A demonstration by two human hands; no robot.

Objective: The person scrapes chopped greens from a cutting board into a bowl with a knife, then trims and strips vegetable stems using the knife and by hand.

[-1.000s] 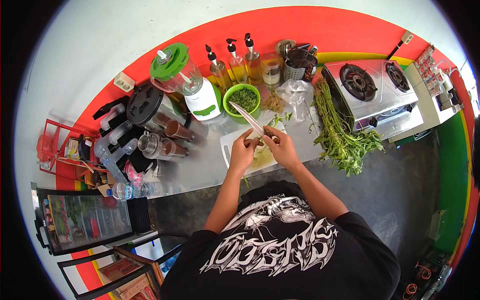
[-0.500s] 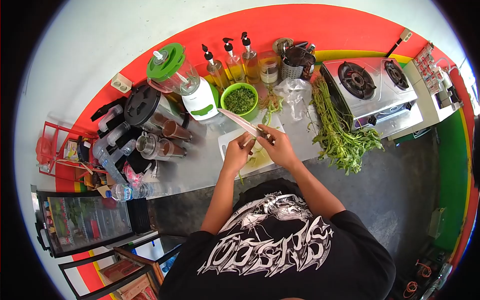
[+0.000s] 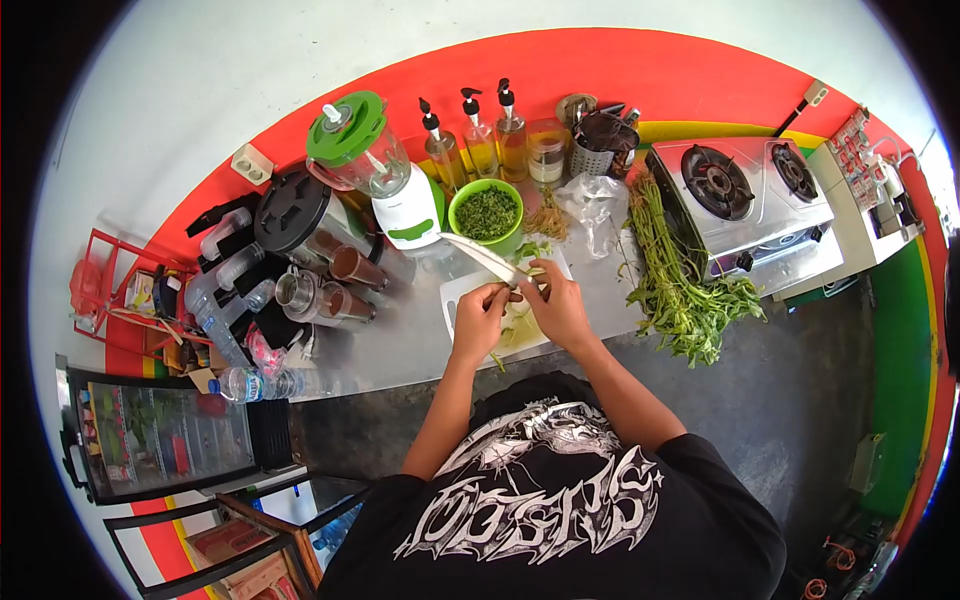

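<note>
My right hand point(image 3: 560, 305) is closed around the handle end of a knife point(image 3: 482, 257), whose blade points up and left. Beside it, the fingers of my left hand point(image 3: 479, 320) are pinched together close to the knife; whatever they hold is too small to make out. Both hands are over a white cutting board point(image 3: 462, 289) with bits of pale green stem on it. Just past the blade tip stands a green bowl point(image 3: 508, 240) filled with chopped greens point(image 3: 486, 213).
A leafy bundle of greens point(image 3: 690, 295) lies right, against a two-burner gas stove point(image 3: 745, 262). Behind the board are a blender point(image 3: 408, 208), pump bottles point(image 3: 480, 147) and a clear plastic bag point(image 3: 597, 205). Metal cups point(image 3: 310, 297) and a water bottle point(image 3: 245, 385) stand or lie left.
The view has shifted slightly, so the counter sits lower in it. My hands stay close together over the board, with the knife still in my right hand.
</note>
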